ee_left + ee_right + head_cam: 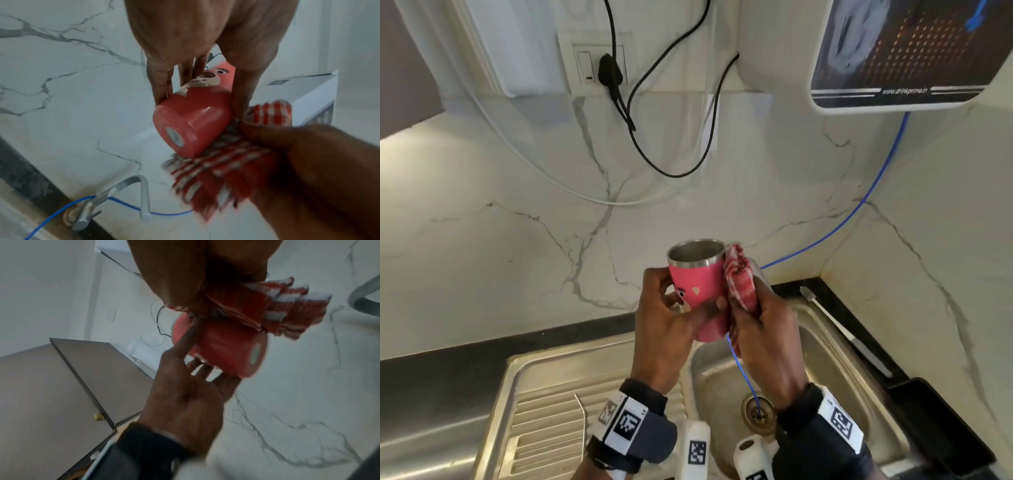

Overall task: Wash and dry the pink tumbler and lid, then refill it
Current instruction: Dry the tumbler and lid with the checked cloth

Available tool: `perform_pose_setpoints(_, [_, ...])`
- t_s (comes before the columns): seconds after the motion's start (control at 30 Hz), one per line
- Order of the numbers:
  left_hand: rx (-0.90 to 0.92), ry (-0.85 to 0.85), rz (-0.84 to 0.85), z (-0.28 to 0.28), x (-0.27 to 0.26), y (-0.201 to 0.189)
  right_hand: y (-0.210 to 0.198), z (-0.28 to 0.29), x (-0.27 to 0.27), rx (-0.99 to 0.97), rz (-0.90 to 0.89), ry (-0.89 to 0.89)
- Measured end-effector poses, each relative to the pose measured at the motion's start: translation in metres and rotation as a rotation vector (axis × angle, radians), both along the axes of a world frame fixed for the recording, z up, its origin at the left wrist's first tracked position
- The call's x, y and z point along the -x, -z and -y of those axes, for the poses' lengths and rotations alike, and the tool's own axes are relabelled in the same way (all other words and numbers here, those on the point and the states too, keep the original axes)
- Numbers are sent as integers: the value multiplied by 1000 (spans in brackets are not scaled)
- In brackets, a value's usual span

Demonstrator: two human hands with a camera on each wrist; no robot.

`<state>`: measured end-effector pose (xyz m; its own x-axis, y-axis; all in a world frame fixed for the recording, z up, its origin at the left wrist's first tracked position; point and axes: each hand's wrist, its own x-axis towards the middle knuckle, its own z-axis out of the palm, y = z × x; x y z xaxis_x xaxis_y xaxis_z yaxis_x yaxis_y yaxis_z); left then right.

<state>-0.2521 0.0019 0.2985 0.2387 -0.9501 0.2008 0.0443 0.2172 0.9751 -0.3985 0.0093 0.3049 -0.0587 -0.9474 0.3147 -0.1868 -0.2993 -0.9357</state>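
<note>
The pink tumbler (pixel 697 274) with a steel rim and a cartoon bear print is held up over the sink, mouth upward and lidless. My left hand (pixel 671 315) grips its left side, thumb across the front. My right hand (pixel 760 325) holds a red-and-white checked cloth (pixel 739 277) pressed against the tumbler's right side. In the left wrist view the tumbler's base (pixel 176 131) faces the camera, with the cloth (pixel 222 172) bunched below and to its right. The right wrist view shows the tumbler (pixel 228 344) under the cloth (pixel 267 309). The lid is not in view.
A steel sink (pixel 835 359) with a drainboard (pixel 541 418) lies below. A blue hose (pixel 743 373) runs into the drain. A tap (pixel 123 191) stands behind. A white brush (pixel 835 325) lies on the dark counter at right. A water purifier (pixel 904 51) hangs upper right.
</note>
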Motion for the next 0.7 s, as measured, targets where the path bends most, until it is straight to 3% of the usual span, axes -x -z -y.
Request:
perform_pose_setpoints(0.1, [23,-5,-5,-3,4,-2,-16,2,-1,86,-41,6])
perform_pose_setpoints(0.23, [59,-49,-111,9,-4,-20,-5,-16,-8,114,-79,-41])
perform_pose_setpoints(0.53, [33,52,-35,-4,6,-21,-32,4,-1,191,-66,3])
perform_pose_setpoints(0.7, [101,5,-110,6,-4,-39,-17,-9,-4,249,-87,-21])
